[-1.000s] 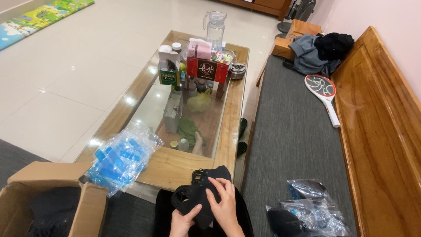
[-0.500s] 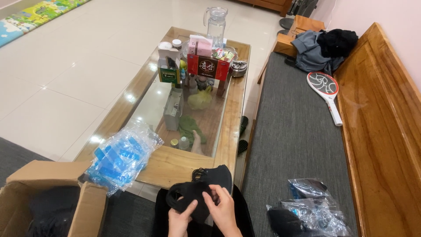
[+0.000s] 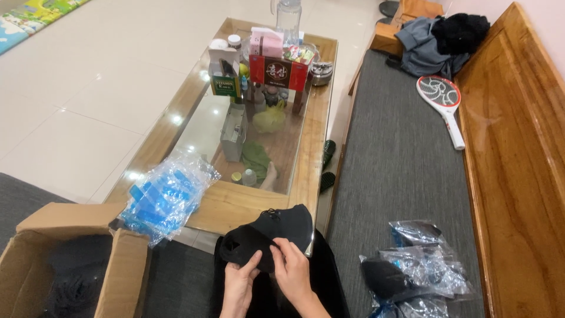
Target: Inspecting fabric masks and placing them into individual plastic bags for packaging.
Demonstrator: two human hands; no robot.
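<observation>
Left hand [image 3: 240, 281]: at the bottom edge, fingers curled, pinching the near left rim of the black fabric piece [image 3: 268, 237].
Right hand [image 3: 292, 272]: just beside the left at 3 o'clock, thumb and fingers closed on the same near edge.
Black fabric piece: directly at 12 o'clock from both hands, touching them; its long axis runs from 8 o'clock to 2 o'clock, over the table's near rim.
Nearer hand: both grip it; the right sits closer to its middle.
Cardboard box [image 3: 70, 262]: at 9 o'clock, open.
Blue packets [image 3: 162, 197]: at 10 o'clock on the glass-topped table [image 3: 235, 203].
Clear wrappers [image 3: 418, 268]: at 3 o'clock on the grey bench cushion.
</observation>
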